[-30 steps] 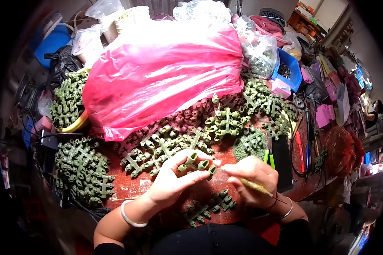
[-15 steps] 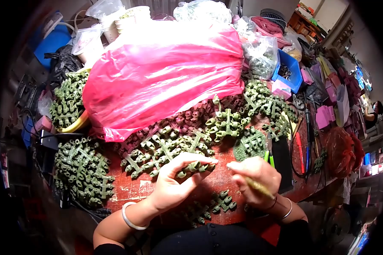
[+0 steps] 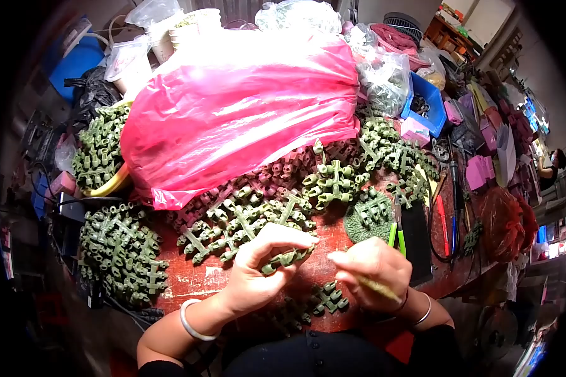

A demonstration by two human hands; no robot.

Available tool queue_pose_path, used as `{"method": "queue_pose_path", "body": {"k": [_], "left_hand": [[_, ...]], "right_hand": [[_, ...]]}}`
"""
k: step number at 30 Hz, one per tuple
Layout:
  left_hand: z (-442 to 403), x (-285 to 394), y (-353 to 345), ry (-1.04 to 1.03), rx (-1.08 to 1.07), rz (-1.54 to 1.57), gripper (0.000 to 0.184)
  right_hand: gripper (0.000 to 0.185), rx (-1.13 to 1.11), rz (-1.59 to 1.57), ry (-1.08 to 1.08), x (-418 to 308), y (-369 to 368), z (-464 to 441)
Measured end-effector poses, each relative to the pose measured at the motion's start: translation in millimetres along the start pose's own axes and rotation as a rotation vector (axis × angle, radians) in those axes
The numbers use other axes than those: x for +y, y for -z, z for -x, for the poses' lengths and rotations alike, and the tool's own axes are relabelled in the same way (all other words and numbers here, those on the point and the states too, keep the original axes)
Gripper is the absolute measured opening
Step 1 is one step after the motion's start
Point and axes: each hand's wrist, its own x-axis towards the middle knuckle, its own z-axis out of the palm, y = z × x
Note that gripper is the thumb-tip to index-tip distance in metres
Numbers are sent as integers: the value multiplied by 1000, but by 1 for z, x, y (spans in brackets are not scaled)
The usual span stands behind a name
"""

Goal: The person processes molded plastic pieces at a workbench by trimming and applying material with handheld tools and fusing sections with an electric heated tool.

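Between the thumb and fingers of my left hand (image 3: 258, 276) is a green branched moulded piece (image 3: 287, 259) with small cup-shaped ends. My right hand (image 3: 377, 267) is closed around a slim tool with a yellowish handle (image 3: 378, 288); its working tip is too small to make out. A short gap separates the two hands. Below them, near my body, lie several loose green moulded pieces (image 3: 329, 298). Just beyond my left hand spreads a pile of similar green pieces (image 3: 242, 217). A round green pad (image 3: 358, 225) with pieces on it lies beyond my right hand.
A large pink plastic bag (image 3: 245, 119) covers the back of the red table (image 3: 192, 276). More green pieces heap up at left (image 3: 122, 251) and in a yellow basin (image 3: 110, 182). Green-handled pliers (image 3: 397, 234), a black pad (image 3: 416, 232) and a red pen-like tool (image 3: 443, 223) lie at right.
The green piece in my left hand has turned and sits lower between the fingers. My right hand has shifted slightly down and left with the tool.
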Motion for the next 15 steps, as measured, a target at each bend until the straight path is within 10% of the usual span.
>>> {"method": "queue_pose_path", "body": {"k": [15], "left_hand": [[-3,4,-4,265,93,398,31]], "right_hand": [[21,-15,-44,76,2,-1,-2]]}}
